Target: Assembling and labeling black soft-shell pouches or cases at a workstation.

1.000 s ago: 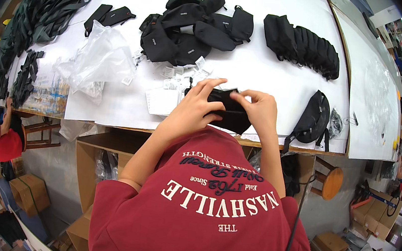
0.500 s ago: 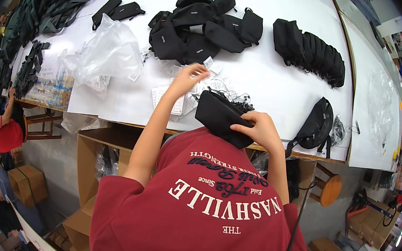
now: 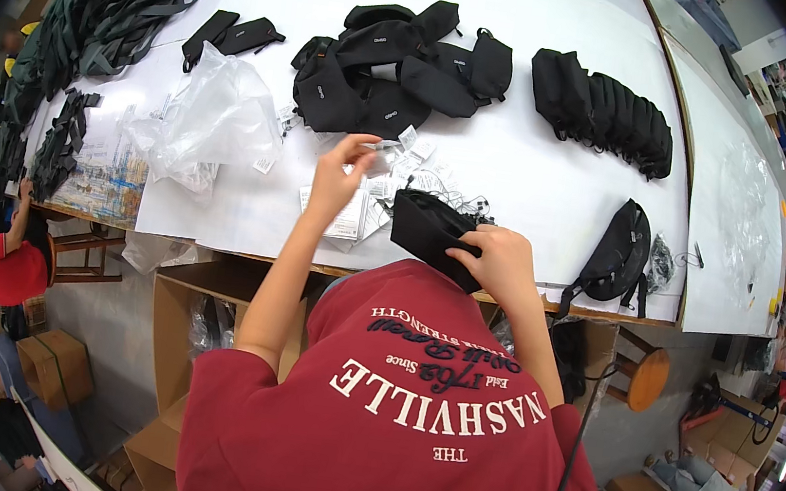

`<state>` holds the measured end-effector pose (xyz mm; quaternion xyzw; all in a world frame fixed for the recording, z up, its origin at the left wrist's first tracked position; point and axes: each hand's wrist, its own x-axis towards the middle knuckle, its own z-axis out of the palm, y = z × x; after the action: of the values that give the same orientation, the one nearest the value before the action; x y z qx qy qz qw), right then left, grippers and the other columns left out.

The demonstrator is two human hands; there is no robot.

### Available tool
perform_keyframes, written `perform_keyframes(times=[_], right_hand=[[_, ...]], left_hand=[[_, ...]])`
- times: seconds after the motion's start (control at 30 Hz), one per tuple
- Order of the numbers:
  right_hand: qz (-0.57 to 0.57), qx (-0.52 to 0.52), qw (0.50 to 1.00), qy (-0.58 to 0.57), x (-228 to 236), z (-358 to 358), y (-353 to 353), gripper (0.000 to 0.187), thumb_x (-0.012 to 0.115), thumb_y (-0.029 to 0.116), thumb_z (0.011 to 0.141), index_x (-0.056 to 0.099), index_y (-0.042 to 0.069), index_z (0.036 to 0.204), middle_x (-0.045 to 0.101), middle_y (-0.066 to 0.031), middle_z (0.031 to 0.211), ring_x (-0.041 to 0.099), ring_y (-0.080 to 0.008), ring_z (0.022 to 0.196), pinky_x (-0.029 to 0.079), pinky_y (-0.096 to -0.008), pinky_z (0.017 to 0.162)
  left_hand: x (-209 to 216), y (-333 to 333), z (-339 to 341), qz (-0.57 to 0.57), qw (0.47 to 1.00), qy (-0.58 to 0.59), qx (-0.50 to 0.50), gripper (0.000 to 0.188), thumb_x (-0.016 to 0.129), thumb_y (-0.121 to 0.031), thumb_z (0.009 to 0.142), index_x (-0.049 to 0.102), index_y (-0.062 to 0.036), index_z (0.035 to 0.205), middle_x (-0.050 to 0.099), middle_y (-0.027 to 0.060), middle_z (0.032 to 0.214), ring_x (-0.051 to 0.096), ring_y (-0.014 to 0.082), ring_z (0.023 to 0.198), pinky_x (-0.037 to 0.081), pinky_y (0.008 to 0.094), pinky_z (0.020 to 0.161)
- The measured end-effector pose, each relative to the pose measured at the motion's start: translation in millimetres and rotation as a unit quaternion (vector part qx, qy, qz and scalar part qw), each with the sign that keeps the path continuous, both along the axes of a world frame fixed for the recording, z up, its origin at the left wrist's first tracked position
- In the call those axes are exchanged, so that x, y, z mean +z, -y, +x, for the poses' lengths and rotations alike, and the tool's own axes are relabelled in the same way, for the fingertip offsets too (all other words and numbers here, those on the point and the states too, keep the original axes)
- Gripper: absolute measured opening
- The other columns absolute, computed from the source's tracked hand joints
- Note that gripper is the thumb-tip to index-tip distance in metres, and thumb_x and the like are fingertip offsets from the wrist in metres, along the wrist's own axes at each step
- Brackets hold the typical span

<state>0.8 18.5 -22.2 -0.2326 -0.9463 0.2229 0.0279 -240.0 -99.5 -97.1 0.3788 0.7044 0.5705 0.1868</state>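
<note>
My right hand [image 3: 499, 263] grips a black fabric pouch [image 3: 426, 228] at the near edge of the white table [image 3: 547, 191]. My left hand [image 3: 338, 175] is raised over the table, and its fingertips pinch a small white packet [image 3: 381, 149]. Under that hand lies a scatter of small white tags and packets [image 3: 366, 208]. Just beyond it is a loose heap of black pouches [image 3: 400, 70].
A neat row of black pouches [image 3: 605, 115] stands at the back right, and a black waist bag [image 3: 618, 249] lies at the table's near right. Clear plastic bags [image 3: 217, 121] and dark straps [image 3: 113, 5] are on the left. Below are cardboard boxes [image 3: 199, 310], a stool [image 3: 649, 377] and a person in a red cap [image 3: 3, 261].
Both hands were on the pouch. My left hand has let go, reached out to the tags and lifted a small packet. My right hand keeps the pouch.
</note>
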Motion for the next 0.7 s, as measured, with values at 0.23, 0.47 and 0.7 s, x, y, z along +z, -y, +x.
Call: perform_keyframes(times=[0.23, 0.47, 0.7], right_hand=[[0.061, 0.025, 0.994, -0.087, 4.4, -16.5, 11.0, 0.018, 0.072, 0.028, 0.070, 0.072, 0.011, 0.077, 0.058, -0.0032, 0.064, 0.060, -0.0220, 0.063, 0.046, -0.0333, 0.056], [0.082, 0.005, 0.982, -0.168, 14.6, -22.9, 18.8, 0.016, 0.073, 0.025, 0.070, 0.072, 0.013, 0.080, 0.055, -0.0023, 0.063, 0.057, -0.0203, 0.059, 0.044, -0.0329, 0.053], [0.085, 0.012, 0.978, -0.189, 13.0, -25.2, 21.4, 0.016, 0.073, 0.025, 0.070, 0.072, 0.013, 0.081, 0.055, -0.0018, 0.063, 0.057, -0.0202, 0.059, 0.044, -0.0328, 0.053]], left_hand=[[61.5, 5.7, 48.5, -0.003, 0.955, -0.244, -0.171, 0.032, 0.068, -0.010, 0.078, 0.063, -0.0089, 0.109, 0.065, 0.0067, 0.107, 0.055, 0.0250, 0.109, 0.040, 0.0359, 0.093], [65.2, 15.3, 47.0, 0.036, 0.990, -0.127, -0.055, 0.032, 0.071, -0.019, 0.077, 0.066, -0.0161, 0.109, 0.061, 0.0017, 0.114, 0.047, 0.0234, 0.117, 0.030, 0.0373, 0.100], [72.4, 11.0, 51.4, 0.015, 0.965, -0.225, -0.133, 0.015, 0.062, -0.028, 0.085, 0.072, -0.0165, 0.084, 0.063, -0.0043, 0.109, 0.039, 0.0242, 0.123, 0.016, 0.0424, 0.105]])
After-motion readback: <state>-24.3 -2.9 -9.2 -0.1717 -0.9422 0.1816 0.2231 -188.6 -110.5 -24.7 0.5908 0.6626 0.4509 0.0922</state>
